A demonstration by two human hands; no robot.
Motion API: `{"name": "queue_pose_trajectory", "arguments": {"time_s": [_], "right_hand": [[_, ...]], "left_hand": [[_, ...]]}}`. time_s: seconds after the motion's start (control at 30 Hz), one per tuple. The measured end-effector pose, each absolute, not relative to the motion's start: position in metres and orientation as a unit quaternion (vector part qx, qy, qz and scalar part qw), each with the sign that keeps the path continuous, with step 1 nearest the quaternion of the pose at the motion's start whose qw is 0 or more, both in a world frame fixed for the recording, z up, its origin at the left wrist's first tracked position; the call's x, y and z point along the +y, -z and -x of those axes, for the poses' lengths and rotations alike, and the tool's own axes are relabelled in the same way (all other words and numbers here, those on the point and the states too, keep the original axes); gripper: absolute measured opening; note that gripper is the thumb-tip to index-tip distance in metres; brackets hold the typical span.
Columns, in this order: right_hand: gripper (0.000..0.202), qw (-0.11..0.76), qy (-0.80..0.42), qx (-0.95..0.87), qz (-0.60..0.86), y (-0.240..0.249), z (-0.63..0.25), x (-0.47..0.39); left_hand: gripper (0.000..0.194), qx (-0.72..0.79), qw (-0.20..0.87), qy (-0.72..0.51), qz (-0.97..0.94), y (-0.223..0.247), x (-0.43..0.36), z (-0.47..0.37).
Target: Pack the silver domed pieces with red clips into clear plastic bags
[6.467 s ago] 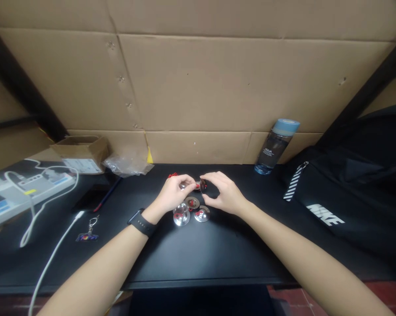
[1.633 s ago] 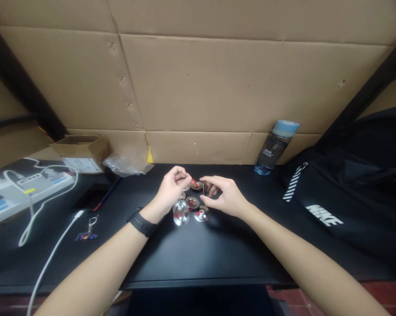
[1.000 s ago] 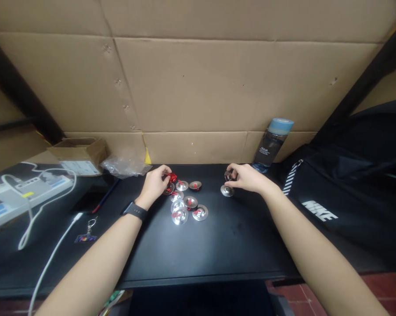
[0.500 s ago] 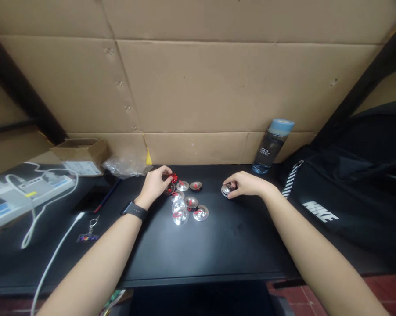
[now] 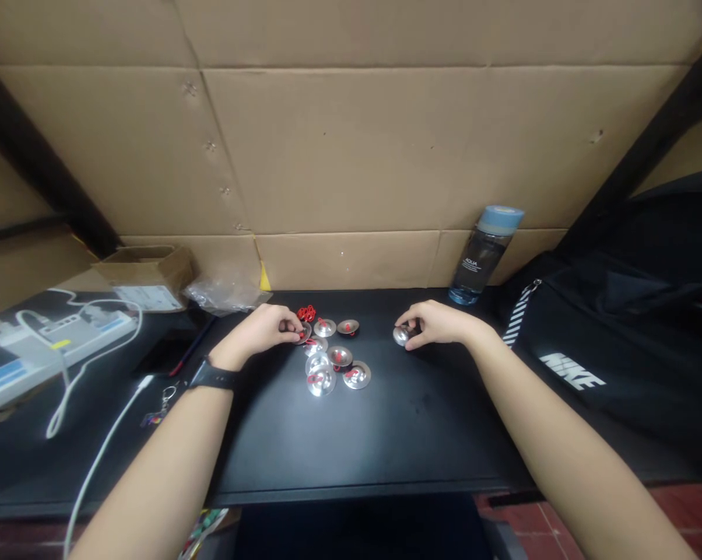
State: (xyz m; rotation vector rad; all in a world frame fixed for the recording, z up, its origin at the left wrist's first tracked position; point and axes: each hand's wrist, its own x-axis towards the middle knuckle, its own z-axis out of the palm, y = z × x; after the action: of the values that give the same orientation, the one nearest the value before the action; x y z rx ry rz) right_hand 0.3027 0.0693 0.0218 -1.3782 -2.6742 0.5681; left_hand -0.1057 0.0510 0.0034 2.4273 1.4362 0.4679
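Table (image 5: pixel 351 443) stretches beneath my fingers, with a bag (image 5: pixel 643 327) well to their right. My right hand (image 5: pixel 436 323) grips the right cymbal (image 5: pixel 401 335); my left hand (image 5: pixel 263 327) pinches the left cymbal (image 5: pixel 305 333) by its rim. Only the right one seems set apart so far; the other cymbals (image 5: pixel 357 376), not yet parted, lie bunched beside my left fingers, red cord (image 5: pixel 306 313) just beyond.

Glossy metal discs (image 5: pixel 357 376), matt cardboard wall (image 5: pixel 339 155); bag (image 5: pixel 625 327) apparently cloth.

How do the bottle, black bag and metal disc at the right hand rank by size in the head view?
1. Black bag, cropped at right
2. Bottle
3. Metal disc, partly hidden by the right hand
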Motion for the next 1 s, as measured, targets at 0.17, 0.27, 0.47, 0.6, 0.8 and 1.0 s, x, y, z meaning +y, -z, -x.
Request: {"name": "queue_pose_trajectory", "arguments": {"time_s": [0.17, 0.27, 0.47, 0.6, 0.8, 1.0], "right_hand": [[0.068, 0.068, -0.173, -0.87, 0.458, -0.025, -0.302, 0.067], [0.066, 0.097, -0.172, -0.864, 0.462, -0.027, -0.3, 0.065], [0.044, 0.168, -0.187, -0.869, 0.426, -0.031, -0.296, 0.061], [0.037, 0.177, -0.176, -0.875, 0.414, -0.032, -0.293, 0.059], [0.032, 0.174, -0.162, -0.883, 0.405, -0.031, -0.289, 0.057], [0.032, 0.196, -0.183, -0.883, 0.385, -0.03, -0.275, 0.049]], "left_hand": [[0.009, 0.497, 0.145, -0.161, -0.841, 0.003, 0.051, 0.101], [0.011, 0.491, 0.148, -0.162, -0.843, 0.006, 0.052, 0.1], [0.012, 0.492, 0.122, -0.172, -0.844, 0.003, 0.05, 0.101], [0.009, 0.509, 0.13, -0.158, -0.836, 0.001, 0.047, 0.097], [0.015, 0.541, 0.072, -0.151, -0.824, 0.004, 0.046, 0.093], [0.013, 0.51, 0.023, -0.26, -0.819, -0.013, 0.04, 0.097]]}}
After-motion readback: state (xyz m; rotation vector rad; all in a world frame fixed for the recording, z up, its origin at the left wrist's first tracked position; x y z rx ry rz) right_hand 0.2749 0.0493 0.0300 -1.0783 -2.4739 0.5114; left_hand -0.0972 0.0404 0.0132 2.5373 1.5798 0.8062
